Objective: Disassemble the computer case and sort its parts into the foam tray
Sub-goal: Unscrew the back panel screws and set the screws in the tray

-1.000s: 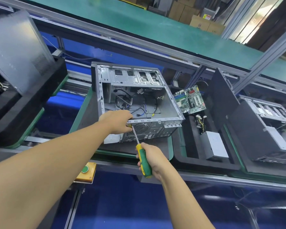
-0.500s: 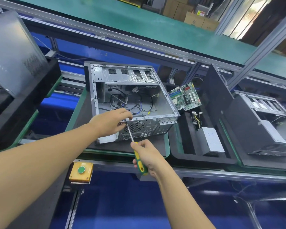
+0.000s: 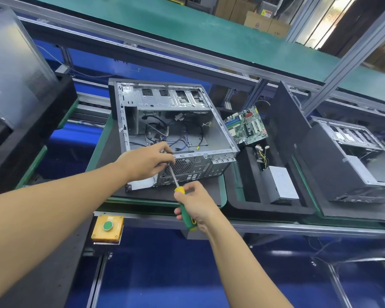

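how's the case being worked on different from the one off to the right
The near computer case lies centred under the hands, with loose cables showing on its floor; the far case sits at the right edge, untouched, with no cables I can make out. The left hand rests at the near case's rear edge while the right hand holds a screwdriver to it. Both are open grey metal shells with the side panel off.
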`<state>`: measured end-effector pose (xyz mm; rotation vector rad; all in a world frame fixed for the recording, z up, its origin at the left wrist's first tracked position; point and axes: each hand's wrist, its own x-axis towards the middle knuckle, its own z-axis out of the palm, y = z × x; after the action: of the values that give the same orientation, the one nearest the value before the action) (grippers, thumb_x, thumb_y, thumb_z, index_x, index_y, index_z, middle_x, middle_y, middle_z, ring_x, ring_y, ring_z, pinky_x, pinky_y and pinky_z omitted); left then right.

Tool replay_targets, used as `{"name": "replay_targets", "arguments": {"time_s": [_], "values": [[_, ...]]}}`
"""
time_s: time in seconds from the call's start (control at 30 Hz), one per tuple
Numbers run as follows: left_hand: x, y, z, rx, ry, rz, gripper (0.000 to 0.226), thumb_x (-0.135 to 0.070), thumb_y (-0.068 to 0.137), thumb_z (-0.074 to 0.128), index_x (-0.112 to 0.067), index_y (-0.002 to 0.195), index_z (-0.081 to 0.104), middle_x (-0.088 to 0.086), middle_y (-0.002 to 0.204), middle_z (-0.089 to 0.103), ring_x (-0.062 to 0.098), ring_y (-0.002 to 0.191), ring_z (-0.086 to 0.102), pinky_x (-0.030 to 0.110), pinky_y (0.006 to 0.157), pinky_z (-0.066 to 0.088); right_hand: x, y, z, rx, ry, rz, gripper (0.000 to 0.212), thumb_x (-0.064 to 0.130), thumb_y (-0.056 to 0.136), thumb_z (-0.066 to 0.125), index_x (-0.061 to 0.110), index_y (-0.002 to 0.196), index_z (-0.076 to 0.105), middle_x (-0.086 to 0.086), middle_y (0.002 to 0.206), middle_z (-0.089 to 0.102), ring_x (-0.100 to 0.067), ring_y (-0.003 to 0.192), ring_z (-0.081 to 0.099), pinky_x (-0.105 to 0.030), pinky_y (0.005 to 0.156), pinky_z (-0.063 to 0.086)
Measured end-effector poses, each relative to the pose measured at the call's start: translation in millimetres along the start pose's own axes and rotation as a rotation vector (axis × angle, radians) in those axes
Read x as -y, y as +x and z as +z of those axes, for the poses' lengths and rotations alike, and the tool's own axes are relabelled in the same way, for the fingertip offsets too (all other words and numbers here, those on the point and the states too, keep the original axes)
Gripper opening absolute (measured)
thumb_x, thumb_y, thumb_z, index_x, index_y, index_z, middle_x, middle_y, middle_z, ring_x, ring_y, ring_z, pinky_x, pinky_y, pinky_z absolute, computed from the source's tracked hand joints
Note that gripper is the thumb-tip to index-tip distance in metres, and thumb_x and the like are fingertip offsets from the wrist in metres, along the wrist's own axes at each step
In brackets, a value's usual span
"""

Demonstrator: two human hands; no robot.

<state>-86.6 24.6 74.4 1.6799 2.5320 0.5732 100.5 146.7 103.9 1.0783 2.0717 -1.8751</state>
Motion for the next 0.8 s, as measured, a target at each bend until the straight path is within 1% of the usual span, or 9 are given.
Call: {"name": "replay_targets", "arguments": {"time_s": [0.07, 0.17, 0.3, 0.37, 0.47, 0.53, 0.63, 0.7, 0.8], "values": [[0.1, 0.0, -0.8, 0.013, -0.003, -0.006, 0.016, -0.029, 0.1, 0.053, -0.038, 0.11, 0.062, -0.017, 0.131, 0.043, 0.016, 0.095, 0.063, 0.043, 0.071, 0.055, -0.1, -0.8, -0.1, -0.001, -0.005, -0.005, 0.016, 0.021, 0.097, 0.06, 0.021, 0.109, 0.048, -0.006, 0.097, 0.065, -0.013, 0.057, 0.061, -0.029, 0.056, 0.057], [-0.7, -0.8, -2.4, 0.021, 0.003, -0.012, 0.017, -0.033, 0.101, 0.049, -0.038, 0.112, 0.062, -0.016, 0.134, 0.044, 0.017, 0.096, 0.063, 0.045, 0.073, 0.055, -0.8, -1.9, -1.1, -0.003, -0.005, -0.004, 0.017, 0.022, 0.098, 0.06, 0.022, 0.111, 0.049, -0.007, 0.098, 0.065, -0.014, 0.059, 0.061, -0.027, 0.055, 0.056], [-3.9, -2.7, -1.9, -0.006, 0.065, 0.011, 0.021, -0.032, 0.101, 0.044, -0.028, 0.11, 0.062, -0.012, 0.136, 0.047, 0.022, 0.083, 0.064, 0.045, 0.067, 0.055, -1.6, -0.9, -3.4, 0.0, -0.017, -0.017, 0.017, 0.023, 0.097, 0.06, 0.023, 0.11, 0.049, -0.007, 0.094, 0.065, -0.014, 0.06, 0.061, -0.027, 0.054, 0.055], [-5.0, -3.4, -1.1, -0.016, 0.124, 0.023, 0.017, -0.027, 0.101, 0.044, -0.022, 0.107, 0.059, -0.008, 0.133, 0.048, 0.024, 0.075, 0.063, 0.044, 0.061, 0.055, -4.3, -1.3, -4.6, 0.01, -0.039, -0.042, 0.016, 0.024, 0.096, 0.061, 0.023, 0.107, 0.049, -0.006, 0.093, 0.063, -0.014, 0.059, 0.061, -0.027, 0.055, 0.054], [-7.9, -3.4, -2.0, -0.04, 0.148, 0.031, 0.012, -0.025, 0.101, 0.049, -0.018, 0.104, 0.058, -0.004, 0.129, 0.051, 0.025, 0.071, 0.062, 0.043, 0.057, 0.054, -11.0, -4.7, -8.8, 0.032, -0.054, -0.084, 0.015, 0.027, 0.096, 0.061, 0.024, 0.105, 0.049, -0.005, 0.093, 0.061, -0.012, 0.058, 0.06, -0.03, 0.059, 0.057], [-11.7, -1.0, -2.3, -0.059, 0.146, 0.03, 0.013, -0.027, 0.1, 0.052, -0.015, 0.102, 0.058, -0.001, 0.12, 0.055, 0.025, 0.066, 0.06, 0.039, 0.053, 0.05, -15.7, -7.2, -14.2, 0.046, -0.032, -0.108, 0.016, 0.027, 0.096, 0.062, 0.023, 0.106, 0.05, -0.005, 0.092, 0.061, -0.013, 0.06, 0.061, -0.034, 0.065, 0.058], [-21.7, 6.2, 0.0, -0.082, 0.151, 0.004, 0.014, -0.024, 0.1, 0.055, -0.011, 0.097, 0.05, 0.003, 0.095, 0.051, 0.023, 0.056, 0.048, 0.033, 0.046, 0.034, -19.7, -8.9, -26.0, 0.027, 0.001, -0.143, 0.017, 0.024, 0.097, 0.061, 0.02, 0.109, 0.05, -0.005, 0.091, 0.061, -0.014, 0.06, 0.062, -0.032, 0.062, 0.059], [-30.0, 11.2, 1.8, -0.095, 0.111, -0.08, 0.018, -0.025, 0.102, 0.054, -0.014, 0.094, 0.043, 0.001, 0.083, 0.047, 0.024, 0.055, 0.046, 0.034, 0.046, 0.031, -21.3, -8.9, -36.2, 0.002, 0.035, -0.162, 0.017, 0.021, 0.097, 0.061, 0.018, 0.11, 0.05, -0.004, 0.09, 0.061, -0.014, 0.06, 0.062, -0.03, 0.06, 0.057], [-39.9, 20.7, 4.4, -0.124, -0.01, -0.283, 0.018, -0.035, 0.104, 0.045, -0.022, 0.093, 0.038, -0.001, 0.068, 0.052, 0.026, 0.058, 0.051, 0.036, 0.049, 0.034, -22.4, -8.0, -55.8, -0.012, 0.092, -0.168, 0.017, 0.019, 0.097, 0.061, 0.016, 0.111, 0.051, -0.004, 0.089, 0.061, -0.014, 0.06, 0.061, -0.032, 0.062, 0.059]]}}
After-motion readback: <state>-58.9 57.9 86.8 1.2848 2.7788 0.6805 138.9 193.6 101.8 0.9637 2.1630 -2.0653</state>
